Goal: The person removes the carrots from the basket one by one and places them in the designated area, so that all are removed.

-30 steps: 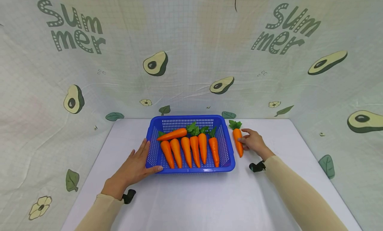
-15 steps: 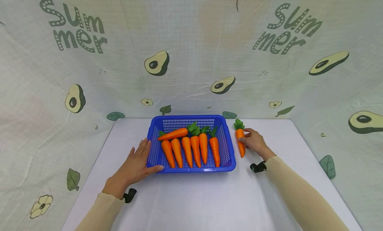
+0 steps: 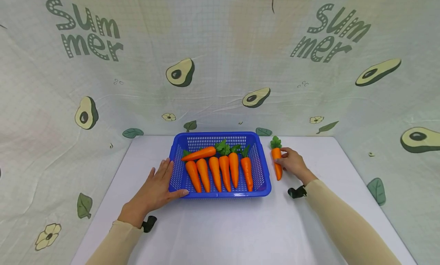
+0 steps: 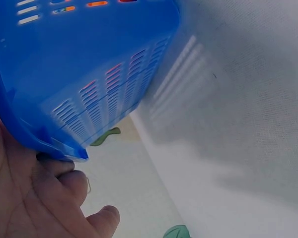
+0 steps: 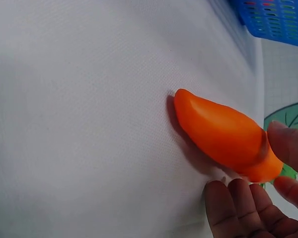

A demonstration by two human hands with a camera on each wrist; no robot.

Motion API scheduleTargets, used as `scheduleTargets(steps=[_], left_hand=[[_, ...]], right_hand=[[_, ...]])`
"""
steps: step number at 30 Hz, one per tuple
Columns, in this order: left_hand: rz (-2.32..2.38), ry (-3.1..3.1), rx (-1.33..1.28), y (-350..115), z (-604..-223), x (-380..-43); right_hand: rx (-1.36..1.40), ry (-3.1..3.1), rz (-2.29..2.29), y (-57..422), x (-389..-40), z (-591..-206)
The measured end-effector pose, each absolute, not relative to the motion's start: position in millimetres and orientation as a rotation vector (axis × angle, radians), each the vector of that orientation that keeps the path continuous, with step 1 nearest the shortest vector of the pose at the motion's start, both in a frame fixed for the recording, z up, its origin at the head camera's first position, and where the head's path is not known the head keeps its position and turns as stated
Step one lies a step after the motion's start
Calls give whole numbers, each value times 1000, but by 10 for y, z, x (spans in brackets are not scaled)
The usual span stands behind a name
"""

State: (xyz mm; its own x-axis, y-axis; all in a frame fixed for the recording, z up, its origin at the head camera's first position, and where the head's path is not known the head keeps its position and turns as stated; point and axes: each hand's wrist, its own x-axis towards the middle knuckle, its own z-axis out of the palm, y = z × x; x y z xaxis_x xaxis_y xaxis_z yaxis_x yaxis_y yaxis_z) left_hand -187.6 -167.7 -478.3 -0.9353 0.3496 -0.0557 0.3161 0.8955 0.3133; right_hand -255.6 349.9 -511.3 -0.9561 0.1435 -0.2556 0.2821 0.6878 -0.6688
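A blue plastic basket point(image 3: 220, 195) holds several orange carrots point(image 3: 214, 174) with green leafy tops; one point(image 3: 199, 154) lies crosswise above the others. My left hand point(image 3: 154, 190) rests against the basket's left side, fingers spread, with the thumb along the front rim. From the left wrist view, the palm and fingers lie beside the basket wall point(image 4: 89, 64). Right of the basket, a single carrot point(image 3: 276, 154) lies on the table, tip toward me. My right hand point(image 3: 291, 162) pinches it; the right wrist view has the thumb point(image 5: 290, 146) on the carrot point(image 5: 223, 131) and the other fingers beside it.
The white table point(image 3: 220, 230) ends at a fabric backdrop point(image 3: 213, 36) printed with avocados and leaves, which also rises on both sides. Black wrist cameras point(image 3: 149, 223) sit under the wrists.
My right hand has drawn the single carrot a little to the right, away from the basket, and it now lies straighter. The left hand stays on the basket.
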Motion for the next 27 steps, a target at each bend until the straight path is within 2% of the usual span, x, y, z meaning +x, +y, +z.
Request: scheduleTargets(steps=[9, 15, 22, 27], left_hand=[[467, 2956, 519, -1719, -4780, -1865], [463, 2949, 504, -1691, -4777, -1858], [440, 2943, 506, -1677, -4725, -1867], [424, 2919, 496, -1672, -4703, -1888]], right_hand=[[311, 2805, -1011, 3476, -2548, -5009], [251, 2951, -946, 3386, -2549, -4616], [-5, 2979, -967, 2800, -2600, -3933], [-255, 2892, -914, 2277, -2687, -3823]])
